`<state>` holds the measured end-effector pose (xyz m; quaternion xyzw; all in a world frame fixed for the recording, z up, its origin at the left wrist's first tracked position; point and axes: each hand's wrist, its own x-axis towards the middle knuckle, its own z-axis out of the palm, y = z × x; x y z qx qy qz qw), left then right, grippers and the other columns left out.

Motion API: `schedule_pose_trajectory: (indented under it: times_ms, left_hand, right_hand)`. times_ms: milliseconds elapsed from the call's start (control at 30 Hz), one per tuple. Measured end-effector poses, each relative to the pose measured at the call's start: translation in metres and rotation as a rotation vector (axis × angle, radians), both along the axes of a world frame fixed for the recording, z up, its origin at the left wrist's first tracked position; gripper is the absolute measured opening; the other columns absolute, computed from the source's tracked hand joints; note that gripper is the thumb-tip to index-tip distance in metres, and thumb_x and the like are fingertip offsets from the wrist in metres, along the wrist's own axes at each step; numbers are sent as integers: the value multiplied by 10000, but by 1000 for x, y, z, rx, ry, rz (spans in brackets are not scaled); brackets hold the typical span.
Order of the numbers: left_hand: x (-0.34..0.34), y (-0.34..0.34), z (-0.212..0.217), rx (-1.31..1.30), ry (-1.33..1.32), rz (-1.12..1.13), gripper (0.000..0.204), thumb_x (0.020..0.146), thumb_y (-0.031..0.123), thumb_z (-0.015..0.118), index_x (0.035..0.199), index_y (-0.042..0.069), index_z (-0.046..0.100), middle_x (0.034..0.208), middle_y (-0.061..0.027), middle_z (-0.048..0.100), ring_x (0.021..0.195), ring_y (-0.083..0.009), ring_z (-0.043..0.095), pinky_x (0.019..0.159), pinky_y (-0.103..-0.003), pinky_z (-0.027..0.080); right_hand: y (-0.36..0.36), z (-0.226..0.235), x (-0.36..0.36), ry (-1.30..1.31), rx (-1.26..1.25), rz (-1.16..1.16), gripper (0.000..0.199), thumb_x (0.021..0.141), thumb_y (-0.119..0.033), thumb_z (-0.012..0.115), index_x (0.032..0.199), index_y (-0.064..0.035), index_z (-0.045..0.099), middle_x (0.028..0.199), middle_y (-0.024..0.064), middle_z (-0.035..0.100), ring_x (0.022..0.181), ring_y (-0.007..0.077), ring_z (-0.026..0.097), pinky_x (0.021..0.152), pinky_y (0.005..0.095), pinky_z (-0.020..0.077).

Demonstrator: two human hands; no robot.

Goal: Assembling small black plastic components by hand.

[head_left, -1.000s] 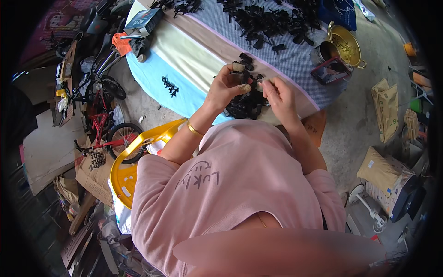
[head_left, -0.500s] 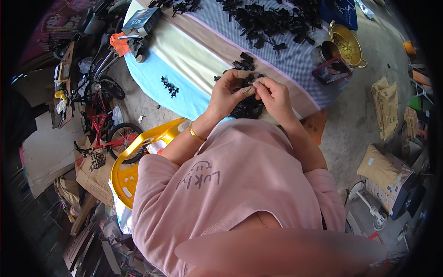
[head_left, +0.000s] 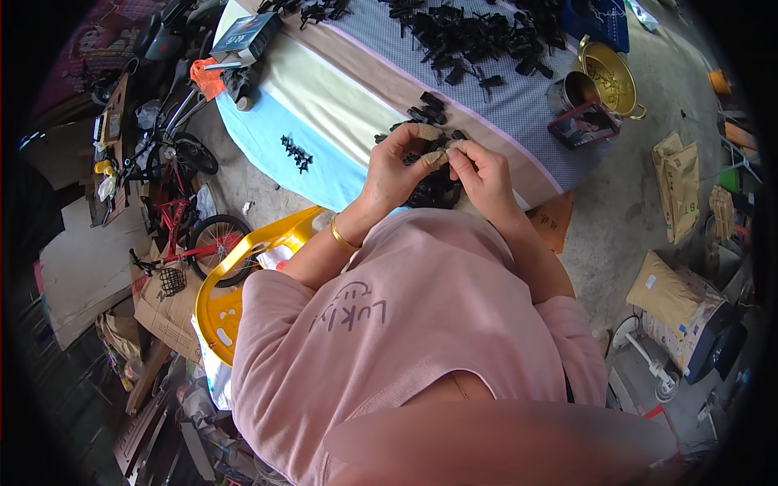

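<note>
My left hand and my right hand meet at the fingertips over the near edge of the cloth-covered table. Tan wraps cover some of the fingertips. Both hands are closed in a pinch, and whatever they hold between them is too small to make out. Below and between them lies a heap of small black plastic parts, partly hidden by the hands. Just beyond the fingers sit a few more black parts.
A large pile of black parts covers the far table. At the right stand a golden colander, a metal cup and a phone. A few small black pieces lie left, below a box. A yellow chair is beside me.
My right fingers have shifted slightly against the left fingertips. Both hands otherwise keep their place, and the things on the table look the same.
</note>
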<state>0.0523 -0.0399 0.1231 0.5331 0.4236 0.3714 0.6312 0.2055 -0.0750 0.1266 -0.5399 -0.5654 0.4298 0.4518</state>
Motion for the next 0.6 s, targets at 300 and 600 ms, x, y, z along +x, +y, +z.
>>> schedule_pose_trajectory:
  times_ms: [300,600]
  left_hand:
    - [-4,-1,5,4,62,-60,202,755,-6,646,936,-11,556,918,-32,589,859,-95,540,776,-233,452]
    - [-11,-8,-4,446,369,-47,201,719,-58,640,899,-14,564,827,-57,612,749,-111,564,710,-240,466]
  right_hand:
    - [0,-2,0,74,-81,36,191,871,-119,505,738,9,557,568,18,532,501,57,466,457,206,357]
    - [1,-24,0,429,-597,150,158,877,-147,512,781,-34,566,617,-20,509,506,20,408,435,158,294]
